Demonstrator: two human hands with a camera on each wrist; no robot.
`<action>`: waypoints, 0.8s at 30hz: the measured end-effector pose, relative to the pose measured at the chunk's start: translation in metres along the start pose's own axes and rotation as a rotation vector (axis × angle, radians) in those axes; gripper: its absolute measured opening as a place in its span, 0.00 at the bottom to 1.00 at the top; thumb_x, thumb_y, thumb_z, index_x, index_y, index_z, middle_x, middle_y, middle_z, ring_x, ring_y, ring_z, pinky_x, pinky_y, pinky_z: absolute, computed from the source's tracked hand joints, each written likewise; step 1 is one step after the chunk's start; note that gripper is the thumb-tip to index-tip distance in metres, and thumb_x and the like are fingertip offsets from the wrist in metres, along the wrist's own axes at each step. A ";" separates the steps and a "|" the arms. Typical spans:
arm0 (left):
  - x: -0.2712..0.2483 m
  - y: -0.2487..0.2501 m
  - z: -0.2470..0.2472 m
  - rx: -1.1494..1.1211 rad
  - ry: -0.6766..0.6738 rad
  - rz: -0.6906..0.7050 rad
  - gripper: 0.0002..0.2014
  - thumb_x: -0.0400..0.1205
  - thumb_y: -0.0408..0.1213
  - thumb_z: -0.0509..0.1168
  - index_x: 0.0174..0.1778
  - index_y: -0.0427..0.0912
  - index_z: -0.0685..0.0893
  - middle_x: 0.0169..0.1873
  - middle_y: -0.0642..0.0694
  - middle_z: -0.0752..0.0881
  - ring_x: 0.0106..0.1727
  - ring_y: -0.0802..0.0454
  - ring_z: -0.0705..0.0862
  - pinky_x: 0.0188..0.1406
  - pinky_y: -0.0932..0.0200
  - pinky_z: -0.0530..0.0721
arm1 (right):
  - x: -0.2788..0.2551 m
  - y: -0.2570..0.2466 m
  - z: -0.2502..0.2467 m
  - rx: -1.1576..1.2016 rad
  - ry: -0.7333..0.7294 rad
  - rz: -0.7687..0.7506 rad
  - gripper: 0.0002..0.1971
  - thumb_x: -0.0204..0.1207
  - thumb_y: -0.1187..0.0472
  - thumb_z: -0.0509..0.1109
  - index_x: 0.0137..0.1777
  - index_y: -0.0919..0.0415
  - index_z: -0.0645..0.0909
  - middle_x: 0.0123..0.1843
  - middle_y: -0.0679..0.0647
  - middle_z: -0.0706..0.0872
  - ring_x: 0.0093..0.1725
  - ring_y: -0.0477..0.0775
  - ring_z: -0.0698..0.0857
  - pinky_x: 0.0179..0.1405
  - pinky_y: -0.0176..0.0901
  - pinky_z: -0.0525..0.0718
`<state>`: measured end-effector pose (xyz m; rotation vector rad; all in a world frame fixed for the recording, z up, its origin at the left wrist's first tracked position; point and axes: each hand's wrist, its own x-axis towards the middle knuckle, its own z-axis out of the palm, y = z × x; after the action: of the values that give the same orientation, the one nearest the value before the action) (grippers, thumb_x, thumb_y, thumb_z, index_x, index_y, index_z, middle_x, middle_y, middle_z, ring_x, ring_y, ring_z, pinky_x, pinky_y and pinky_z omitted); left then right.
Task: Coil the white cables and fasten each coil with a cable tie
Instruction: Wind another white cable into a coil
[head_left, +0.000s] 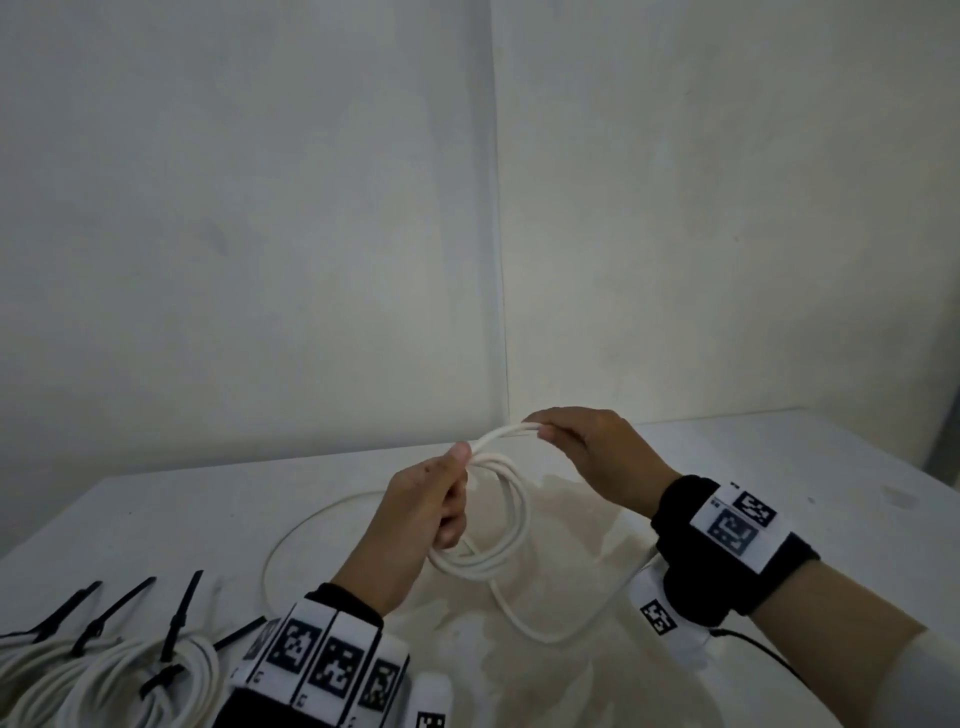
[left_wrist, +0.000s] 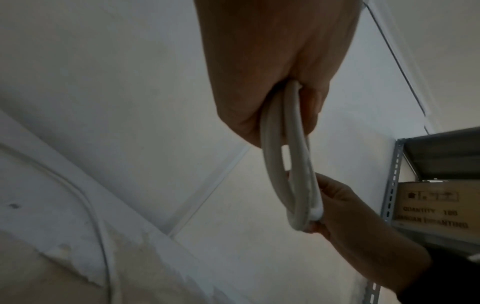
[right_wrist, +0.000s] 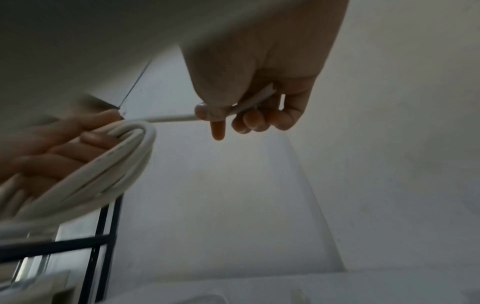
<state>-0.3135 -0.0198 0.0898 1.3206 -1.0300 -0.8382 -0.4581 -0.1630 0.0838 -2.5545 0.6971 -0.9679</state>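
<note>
Mid-frame, your left hand (head_left: 423, 512) gripped the white cable (head_left: 496, 519) coil; right hand (head_left: 597, 457) pinched the next strand. Looked light, springy, slick, so clamp where the loops cross. Tied coils (head_left: 104, 675) lower left.

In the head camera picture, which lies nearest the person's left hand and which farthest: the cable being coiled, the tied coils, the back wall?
1. Cable being coiled: gripped in the left hand.
2. Tied coils: on the table's left, near edge.
3. Back wall: behind the table.
</note>
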 end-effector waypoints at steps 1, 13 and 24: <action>0.000 0.001 -0.001 -0.022 0.012 0.008 0.19 0.84 0.45 0.55 0.29 0.42 0.66 0.19 0.53 0.60 0.17 0.58 0.60 0.18 0.68 0.59 | -0.002 0.000 0.000 -0.020 -0.012 0.009 0.14 0.83 0.56 0.58 0.59 0.58 0.82 0.50 0.55 0.88 0.47 0.58 0.84 0.50 0.55 0.80; 0.001 0.002 0.003 -0.194 0.076 0.043 0.18 0.85 0.45 0.53 0.29 0.42 0.66 0.18 0.53 0.61 0.17 0.59 0.61 0.18 0.68 0.61 | -0.013 -0.026 0.013 0.102 0.058 0.116 0.05 0.79 0.60 0.66 0.46 0.59 0.82 0.37 0.47 0.76 0.30 0.38 0.73 0.34 0.26 0.70; -0.002 0.002 0.006 -0.232 0.077 0.056 0.19 0.85 0.45 0.52 0.29 0.42 0.65 0.16 0.54 0.62 0.16 0.59 0.61 0.18 0.67 0.61 | -0.024 -0.056 0.019 0.724 -0.100 0.278 0.04 0.79 0.65 0.66 0.42 0.61 0.79 0.33 0.54 0.85 0.32 0.42 0.85 0.38 0.33 0.82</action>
<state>-0.3201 -0.0198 0.0914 1.1140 -0.8775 -0.8315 -0.4421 -0.1012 0.0825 -1.8055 0.5262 -0.8001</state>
